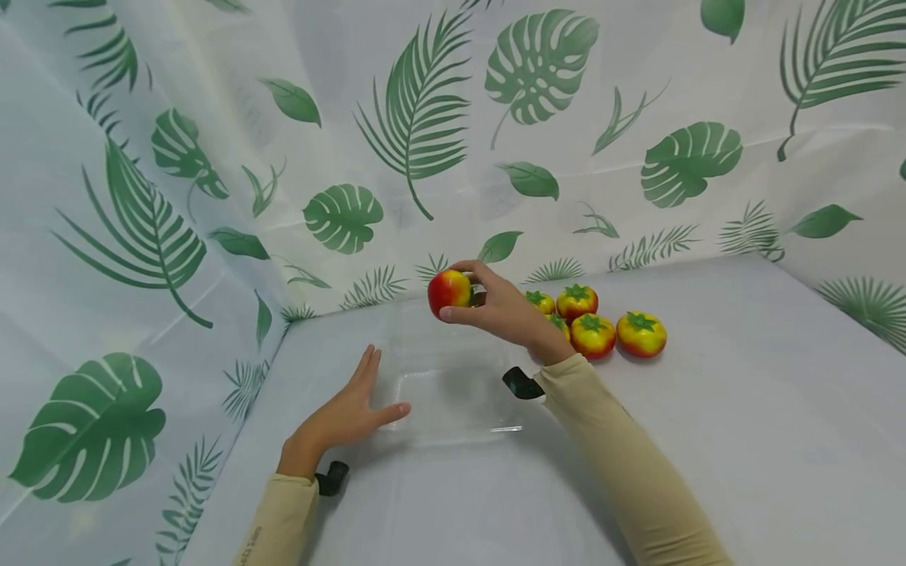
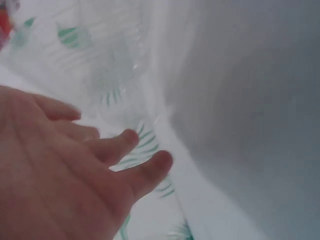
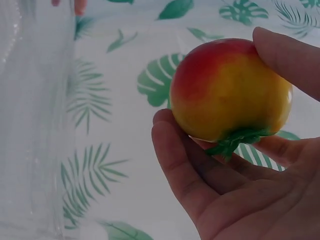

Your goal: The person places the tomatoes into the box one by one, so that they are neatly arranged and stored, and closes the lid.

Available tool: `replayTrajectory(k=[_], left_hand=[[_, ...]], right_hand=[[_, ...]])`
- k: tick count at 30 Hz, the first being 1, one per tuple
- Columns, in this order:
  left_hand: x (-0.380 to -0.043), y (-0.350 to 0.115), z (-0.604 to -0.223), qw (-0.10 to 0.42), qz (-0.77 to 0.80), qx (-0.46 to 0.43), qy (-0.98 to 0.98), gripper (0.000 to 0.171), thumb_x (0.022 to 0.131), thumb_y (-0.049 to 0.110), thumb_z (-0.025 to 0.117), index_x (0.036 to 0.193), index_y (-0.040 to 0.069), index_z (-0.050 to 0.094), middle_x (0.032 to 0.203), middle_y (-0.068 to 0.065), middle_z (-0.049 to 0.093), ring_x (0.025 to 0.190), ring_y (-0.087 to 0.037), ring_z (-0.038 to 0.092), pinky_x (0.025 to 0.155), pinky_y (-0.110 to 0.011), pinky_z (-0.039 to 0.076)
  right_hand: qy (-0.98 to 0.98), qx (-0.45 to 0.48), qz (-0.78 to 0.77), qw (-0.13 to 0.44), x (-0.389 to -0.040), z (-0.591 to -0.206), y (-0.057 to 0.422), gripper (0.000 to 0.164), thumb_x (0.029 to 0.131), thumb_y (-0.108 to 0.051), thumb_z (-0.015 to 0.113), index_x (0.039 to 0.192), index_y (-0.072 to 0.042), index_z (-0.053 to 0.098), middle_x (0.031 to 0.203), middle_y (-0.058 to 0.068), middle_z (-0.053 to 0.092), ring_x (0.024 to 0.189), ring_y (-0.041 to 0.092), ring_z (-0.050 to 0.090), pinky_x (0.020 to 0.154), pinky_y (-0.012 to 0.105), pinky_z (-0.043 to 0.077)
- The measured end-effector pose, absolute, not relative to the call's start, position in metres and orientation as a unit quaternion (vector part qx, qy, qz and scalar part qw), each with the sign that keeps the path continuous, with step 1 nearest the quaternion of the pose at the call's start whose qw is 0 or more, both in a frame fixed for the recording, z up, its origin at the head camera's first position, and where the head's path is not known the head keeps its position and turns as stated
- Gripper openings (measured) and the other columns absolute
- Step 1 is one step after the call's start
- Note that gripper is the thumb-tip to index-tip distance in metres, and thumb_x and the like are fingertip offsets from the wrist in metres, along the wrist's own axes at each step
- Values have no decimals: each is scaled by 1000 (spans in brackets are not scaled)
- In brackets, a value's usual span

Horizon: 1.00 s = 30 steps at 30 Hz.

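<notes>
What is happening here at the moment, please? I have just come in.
A person is handling a red-and-yellow fruit: the right hand grips it, raised over the far part of a clear container on the white table. The left hand is at the container's left side with its fingers extended; whether it touches the container is hard to tell. At least five similar fruits sit on the table to the right, some partly hidden behind the right arm.

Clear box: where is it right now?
In the head view, the clear box sits mid-table, between the left hand and the fruits grouped on the right.
</notes>
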<state>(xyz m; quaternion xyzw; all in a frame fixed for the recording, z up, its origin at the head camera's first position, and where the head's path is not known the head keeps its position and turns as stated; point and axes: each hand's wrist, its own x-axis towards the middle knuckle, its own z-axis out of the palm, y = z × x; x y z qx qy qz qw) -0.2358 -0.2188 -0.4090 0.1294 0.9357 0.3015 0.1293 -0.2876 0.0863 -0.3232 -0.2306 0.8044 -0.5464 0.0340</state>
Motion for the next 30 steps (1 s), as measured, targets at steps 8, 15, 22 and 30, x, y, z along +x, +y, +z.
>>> replayTrajectory(k=[8,15,22,30], left_hand=[[-232,-224,-400,174,317,118,925,129,89,60,80,172,8,-3,179,-11,-10,164,-37,4,125,-66,16],[-230,-221,-401,178,316,112,925,133,86,60,83,172,8,-4,179,-11,-10,164,-38,3,125,-66,17],[-231,-218,-403,176,318,117,924,133,87,60,83,172,8,-5,179,-10,-10,164,-35,3,126,-62,19],[-231,-219,-403,177,325,127,920,132,88,59,83,172,8,-6,179,-10,-9,164,-33,3,127,-60,19]], right_hand=[[823,-247,-511,32,-286,-329,67,74,95,-32,82,155,-12,44,146,13,58,126,34,59,99,47,58],[841,-255,-475,40,-283,-336,54,74,94,-32,82,156,-8,47,150,13,55,130,33,55,102,48,57],[856,-265,-441,49,-286,-342,36,71,92,-28,84,152,-4,54,144,12,59,126,31,56,102,46,56],[871,-273,-401,75,-287,-351,16,59,92,-22,82,142,-2,59,127,10,67,114,27,61,96,40,58]])
